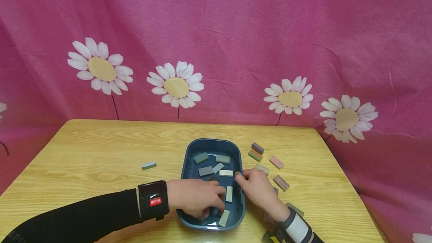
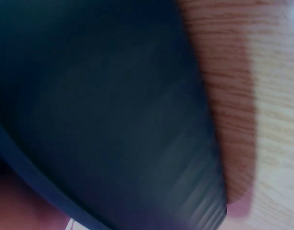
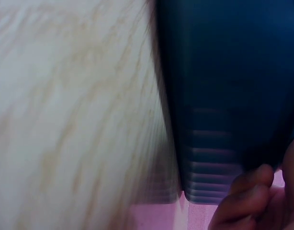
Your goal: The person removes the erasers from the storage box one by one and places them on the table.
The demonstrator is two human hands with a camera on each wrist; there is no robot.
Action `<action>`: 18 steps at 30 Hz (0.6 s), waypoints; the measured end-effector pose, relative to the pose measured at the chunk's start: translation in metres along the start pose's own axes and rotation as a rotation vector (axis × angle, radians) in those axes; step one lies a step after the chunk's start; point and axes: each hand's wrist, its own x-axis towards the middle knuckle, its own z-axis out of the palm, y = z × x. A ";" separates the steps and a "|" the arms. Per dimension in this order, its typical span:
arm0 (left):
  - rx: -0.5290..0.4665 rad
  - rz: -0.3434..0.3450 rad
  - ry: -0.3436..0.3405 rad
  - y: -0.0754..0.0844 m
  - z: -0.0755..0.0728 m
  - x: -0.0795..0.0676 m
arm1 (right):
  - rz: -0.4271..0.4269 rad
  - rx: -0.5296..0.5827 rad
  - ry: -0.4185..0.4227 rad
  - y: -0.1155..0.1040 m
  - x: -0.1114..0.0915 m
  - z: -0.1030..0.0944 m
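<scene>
A dark blue plastic bin (image 1: 189, 153) holds several small chalk-like blocks, among them a white block (image 1: 226, 173), a grey block (image 1: 206, 171) and a pale green block (image 1: 224, 218). Inside the bin, my left hand (image 1: 199, 198) reaches down with bent fingers; whether it pinches a block is hidden. My right hand (image 1: 258, 188) grips the bin's right rim, thumb over the inner side. In the right wrist view, curled fingers (image 3: 245, 201) lie against the bin's outer wall. The left wrist view is mostly filled by the bin wall (image 2: 113, 120).
Right of the bin, several loose blocks lie on the wooden table (image 1: 101, 141), including a pink block (image 1: 276, 162), an orange-and-green block (image 1: 255, 155) and a brown block (image 1: 281, 183). One light blue block (image 1: 149, 165) lies left of it. A pink flowered cloth (image 1: 229, 48) hangs behind.
</scene>
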 end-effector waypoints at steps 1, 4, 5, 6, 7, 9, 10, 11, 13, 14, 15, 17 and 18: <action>-0.012 0.002 0.000 0.000 0.000 0.000 | 0.000 0.000 0.001 0.000 0.000 0.000; -0.056 0.011 0.000 0.001 0.000 0.001 | -0.003 0.002 0.001 0.001 0.000 0.000; -0.065 0.015 0.003 0.001 0.001 0.001 | -0.004 0.002 0.001 0.001 0.000 0.000; -0.071 0.021 0.005 0.001 0.001 0.001 | -0.006 0.002 0.002 0.001 0.000 0.000; -0.068 0.028 0.009 0.002 0.001 0.001 | -0.006 0.002 0.002 0.001 0.000 0.000; -0.057 0.038 0.020 0.001 0.001 0.001 | -0.004 0.003 0.003 0.001 -0.001 0.000; -0.051 0.039 0.028 0.001 0.000 0.001 | -0.005 0.004 0.005 0.001 -0.001 0.000; -0.040 0.039 0.039 0.000 -0.001 0.000 | -0.005 0.005 0.005 0.001 -0.001 0.000; -0.026 0.028 0.072 -0.002 -0.004 -0.002 | -0.002 0.007 0.005 0.000 -0.001 0.000; -0.023 0.017 0.099 -0.003 -0.007 -0.004 | -0.002 0.005 0.005 0.000 -0.001 0.000; -0.020 -0.002 0.126 -0.005 -0.010 -0.006 | -0.002 0.005 0.006 0.000 -0.001 0.000; -0.004 -0.042 0.191 -0.009 -0.018 -0.013 | 0.002 0.004 0.006 0.000 -0.001 0.000; 0.005 -0.065 0.226 -0.012 -0.022 -0.017 | 0.004 0.004 0.006 0.000 -0.001 0.001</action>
